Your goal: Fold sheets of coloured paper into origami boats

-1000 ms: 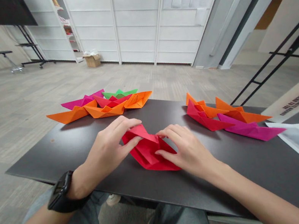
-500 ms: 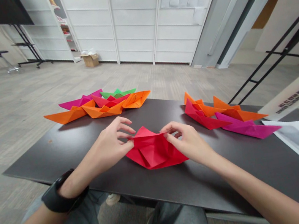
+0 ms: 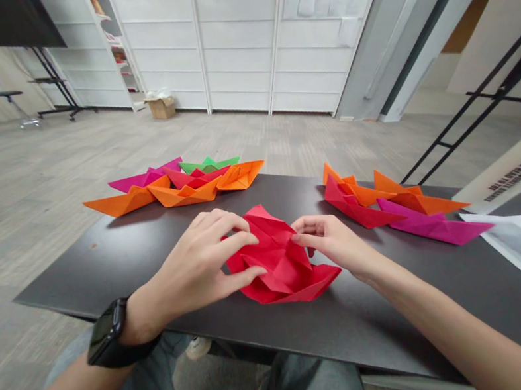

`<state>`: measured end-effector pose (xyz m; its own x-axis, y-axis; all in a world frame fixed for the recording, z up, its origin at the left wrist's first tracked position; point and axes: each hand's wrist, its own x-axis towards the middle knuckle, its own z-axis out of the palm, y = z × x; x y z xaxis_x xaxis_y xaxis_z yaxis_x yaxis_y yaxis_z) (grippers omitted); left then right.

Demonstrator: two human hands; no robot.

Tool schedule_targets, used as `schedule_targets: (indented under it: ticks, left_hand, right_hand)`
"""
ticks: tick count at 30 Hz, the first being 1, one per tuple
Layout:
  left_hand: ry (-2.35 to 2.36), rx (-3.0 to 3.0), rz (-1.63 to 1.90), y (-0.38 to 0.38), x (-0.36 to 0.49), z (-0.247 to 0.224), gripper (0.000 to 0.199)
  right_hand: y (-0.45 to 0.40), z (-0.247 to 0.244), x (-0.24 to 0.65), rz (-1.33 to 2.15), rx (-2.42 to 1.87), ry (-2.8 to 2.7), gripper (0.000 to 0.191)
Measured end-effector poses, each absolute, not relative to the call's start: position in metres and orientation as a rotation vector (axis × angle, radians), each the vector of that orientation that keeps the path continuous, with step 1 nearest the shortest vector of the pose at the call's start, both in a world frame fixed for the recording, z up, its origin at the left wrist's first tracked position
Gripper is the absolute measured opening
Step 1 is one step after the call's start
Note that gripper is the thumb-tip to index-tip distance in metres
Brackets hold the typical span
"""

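Observation:
A partly opened red folded paper boat [image 3: 285, 264] sits on the dark table [image 3: 176, 344] in front of me, its inner folds spread and facing up. My left hand [image 3: 215, 253] reaches over its left end, thumb and fingers apart around the paper and touching it. At the boat's upper right edge, my right hand [image 3: 326, 237] pinches the paper between thumb and index finger, the other fingers curled. Part of the boat's left side is hidden by my left fingers.
Several paper boats stand at the table's far left, among them a green one [image 3: 209, 163] and an orange one [image 3: 186, 191]. To the right are more, including a magenta boat [image 3: 440, 225]. White sheets [image 3: 515, 237] lie at the right edge.
The red boat has been spread wider, and its inside now faces up more. My left hand has moved from pinching its upper edge to spanning its left end.

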<state>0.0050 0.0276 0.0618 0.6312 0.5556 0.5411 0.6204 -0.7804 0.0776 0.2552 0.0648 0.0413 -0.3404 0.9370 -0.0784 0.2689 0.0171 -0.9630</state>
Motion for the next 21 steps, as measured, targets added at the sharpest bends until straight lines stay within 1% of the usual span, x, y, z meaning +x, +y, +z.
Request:
schedule_targets:
  ticks: [4, 6, 8, 10, 12, 13, 15, 16, 21]
  left_hand:
    - [-1.009, -2.792, -0.625, 0.034, -0.002, 0.06, 0.013]
    - [-1.082, -2.832, -0.621, 0.037, -0.005, 0.059, 0.02]
    - [-1.161, -2.914, -0.729, 0.039, -0.007, 0.059, 0.025]
    - [-1.263, -3.002, -0.956, 0.04, -0.008, 0.059, 0.021]
    - [-1.436, -3.003, -1.304, 0.041, -0.008, 0.059, 0.009]
    - [-1.542, -2.966, -1.49, 0.042, -0.008, 0.059, 0.011]
    - [-1.746, -2.861, -1.797, 0.044, -0.008, 0.06, 0.024]
    - [-1.824, -2.805, -1.909, 0.045, -0.009, 0.06, 0.027]
    - [-2.046, -2.385, -2.343, 0.051, -0.015, 0.061, 0.03]
  right_hand:
    - [0.067, 0.045, 0.258, 1.377, -1.266, -1.617, 0.019]
    - [0.067, 0.046, 0.259, 1.419, -1.252, -1.61, 0.02]
    - [0.068, 0.047, 0.26, 1.493, -1.235, -1.581, 0.022]
    - [0.069, 0.046, 0.261, 1.569, -1.223, -1.523, 0.024]
    - [0.071, 0.044, 0.263, 1.625, -1.203, -1.451, 0.026]
    - [0.072, 0.043, 0.264, 1.64, -1.189, -1.416, 0.027]
    - [0.076, 0.042, 0.267, 1.659, -1.167, -1.35, 0.028]
    - [0.077, 0.041, 0.268, 1.666, -1.163, -1.317, 0.028]
    - [0.084, 0.037, 0.271, 1.6, -1.131, -1.195, 0.028]
